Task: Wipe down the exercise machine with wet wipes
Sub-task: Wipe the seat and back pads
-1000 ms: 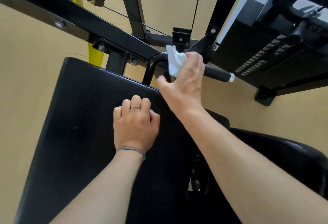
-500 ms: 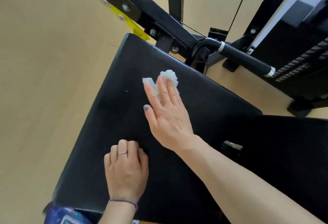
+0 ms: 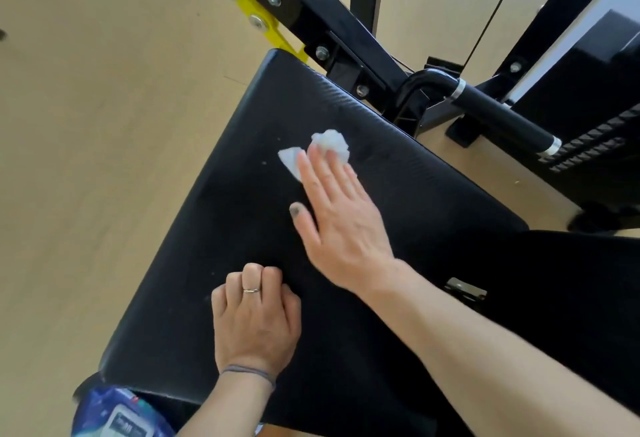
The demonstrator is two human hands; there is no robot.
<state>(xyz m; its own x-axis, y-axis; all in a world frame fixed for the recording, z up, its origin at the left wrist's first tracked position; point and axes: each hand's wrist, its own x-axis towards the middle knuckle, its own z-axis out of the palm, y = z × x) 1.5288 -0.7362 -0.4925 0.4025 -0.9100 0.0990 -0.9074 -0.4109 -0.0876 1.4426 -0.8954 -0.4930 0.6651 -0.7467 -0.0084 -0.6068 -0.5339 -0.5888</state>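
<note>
Right hand [image 3: 341, 222]: flat, fingers straight, pressing a crumpled white wipe [image 3: 320, 149] onto the black pad [image 3: 194, 263]; wipe under and past the fingertips.
Left hand [image 3: 256, 322]: fingers curled, knuckles resting on the pad, nearer the body than the right hand; whether it holds anything cannot be told.
Wipes pack [image 3: 117, 416]: blue, below-left of the left wrist.
Handle [image 3: 498, 114]: black, beyond the right hand.

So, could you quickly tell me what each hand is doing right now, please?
Left hand: fingers curled, holding nothing, resting on the black pad.
Right hand: open, straight fingers pressing the white wipe flat on the pad.
</note>
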